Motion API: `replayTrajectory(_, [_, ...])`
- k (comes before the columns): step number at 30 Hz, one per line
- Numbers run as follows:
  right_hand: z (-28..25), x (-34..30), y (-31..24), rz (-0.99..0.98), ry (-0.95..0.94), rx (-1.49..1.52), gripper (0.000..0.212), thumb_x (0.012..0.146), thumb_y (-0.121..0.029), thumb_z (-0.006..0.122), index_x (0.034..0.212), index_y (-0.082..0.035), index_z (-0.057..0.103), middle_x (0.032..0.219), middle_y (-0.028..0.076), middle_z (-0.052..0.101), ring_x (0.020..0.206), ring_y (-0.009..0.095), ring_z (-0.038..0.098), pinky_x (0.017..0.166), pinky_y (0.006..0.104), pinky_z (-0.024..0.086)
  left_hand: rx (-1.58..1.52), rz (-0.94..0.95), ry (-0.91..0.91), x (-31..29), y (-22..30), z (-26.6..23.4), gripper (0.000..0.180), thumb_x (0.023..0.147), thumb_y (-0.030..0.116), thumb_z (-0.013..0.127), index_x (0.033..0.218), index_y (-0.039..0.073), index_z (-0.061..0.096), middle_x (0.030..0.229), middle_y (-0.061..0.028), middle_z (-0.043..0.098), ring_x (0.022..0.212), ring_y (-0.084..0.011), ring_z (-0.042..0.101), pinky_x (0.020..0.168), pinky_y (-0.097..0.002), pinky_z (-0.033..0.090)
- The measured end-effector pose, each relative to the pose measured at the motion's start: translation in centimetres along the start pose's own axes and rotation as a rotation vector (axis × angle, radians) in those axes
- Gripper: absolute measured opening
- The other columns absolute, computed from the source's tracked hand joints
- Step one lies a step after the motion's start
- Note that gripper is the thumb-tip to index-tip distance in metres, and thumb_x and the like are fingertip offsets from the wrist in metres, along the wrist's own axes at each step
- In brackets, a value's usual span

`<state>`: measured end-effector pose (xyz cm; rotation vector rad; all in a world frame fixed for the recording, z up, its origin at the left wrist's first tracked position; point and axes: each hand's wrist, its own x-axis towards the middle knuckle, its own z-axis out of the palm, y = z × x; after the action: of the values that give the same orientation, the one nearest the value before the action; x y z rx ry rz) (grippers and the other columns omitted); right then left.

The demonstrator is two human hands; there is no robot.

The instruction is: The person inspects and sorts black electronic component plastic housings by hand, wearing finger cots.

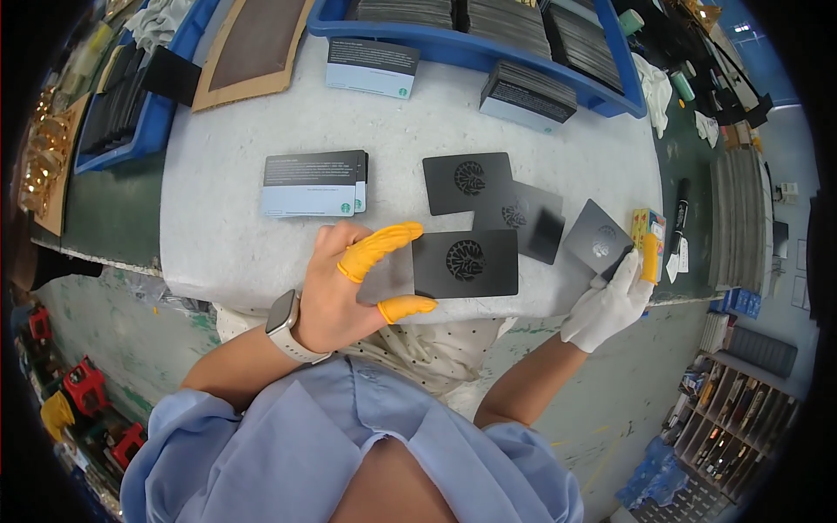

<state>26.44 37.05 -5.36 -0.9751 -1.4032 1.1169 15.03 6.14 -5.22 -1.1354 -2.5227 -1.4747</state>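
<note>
My left hand (349, 270), with yellow covers on thumb and forefinger, spans a black card (465, 264) with a round dark emblem. Its fingertips meet the card's upper and lower edges near the left end. At the right, my white-gloved right hand (608, 301) grips the lower corner of a tilted card (600, 237), shiny grey with glare. One yellow-covered finger sticks up. Whether more cards lie under it is hidden. Between the hands and farther off, a black emblem card (468, 184) overlaps another dark card (523, 222) on the white table cover (227, 253).
A small stack of grey-and-pale-blue cards (312, 183) lies left of centre. Two more stacks, one left (370, 68) and one right (527, 94), stand before a blue tray (488, 45) full of cards. Another blue bin (157, 131) sits far left. A small yellow box (647, 225) stands beside my right hand.
</note>
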Motion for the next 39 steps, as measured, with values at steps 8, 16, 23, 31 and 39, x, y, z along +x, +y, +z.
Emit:
replayTrajectory(8, [0.1,-0.1,-0.2,-0.028,-0.029,-0.013,0.027,0.103,-0.010,0.062,0.128,0.001,0.062,0.112,0.006,0.070,0.081,0.004,0.063,0.046,0.0184,0.036,0.006,0.005,0.025,-0.1,-0.2,-0.1,0.078,0.064,0.041,0.096,0.132,0.015,0.070,0.098,-0.0047,0.056,0.088,-0.0236,0.047,0.078,-0.0335,0.040])
replayTrajectory(16, [-0.2,0.2,0.6,-0.043,-0.031,0.014,0.027,0.103,-0.008,0.063,0.129,0.001,0.063,0.111,0.006,0.071,0.081,0.004,0.065,0.047,0.0179,0.039,-0.002,0.025,0.024,0.1,-0.2,0.0,0.078,0.063,0.042,0.095,0.131,0.014,0.070,0.097,-0.0037,0.058,0.088,-0.0234,0.048,0.080,-0.0336,0.039])
replayTrajectory(23, [0.3,-0.4,-2.0,0.029,-0.116,0.059,0.030,0.100,-0.006,0.066,0.127,0.004,0.061,0.105,0.007,0.070,0.080,0.009,0.066,0.065,0.0208,0.055,0.026,0.024,0.030,0.1,0.0,0.0,0.078,0.063,0.043,0.095,0.131,0.014,0.070,0.095,-0.0035,0.058,0.087,-0.0229,0.050,0.080,-0.0339,0.039])
replayTrajectory(31, [2.6,-6.4,-7.7,0.165,-0.476,-0.103,0.039,0.099,-0.003,0.064,0.137,0.005,0.060,0.095,0.004,0.070,0.084,0.007,0.064,0.080,0.0213,0.051,0.048,0.048,0.055,0.0,-0.2,0.1,0.079,0.062,0.043,0.095,0.131,0.013,0.070,0.093,-0.0042,0.058,0.086,-0.0232,0.049,0.079,-0.0347,0.037])
replayTrajectory(39, [4.2,-8.7,-8.8,0.132,-0.694,-0.094,0.038,0.099,-0.005,0.070,0.134,0.004,0.057,0.077,-0.007,0.056,0.068,-0.001,0.047,0.061,0.0167,0.039,0.049,0.070,0.084,0.1,0.1,0.1,0.077,0.065,0.039,0.094,0.133,0.012,0.068,0.095,-0.0003,0.063,0.086,-0.0195,0.052,0.080,-0.0340,0.036])
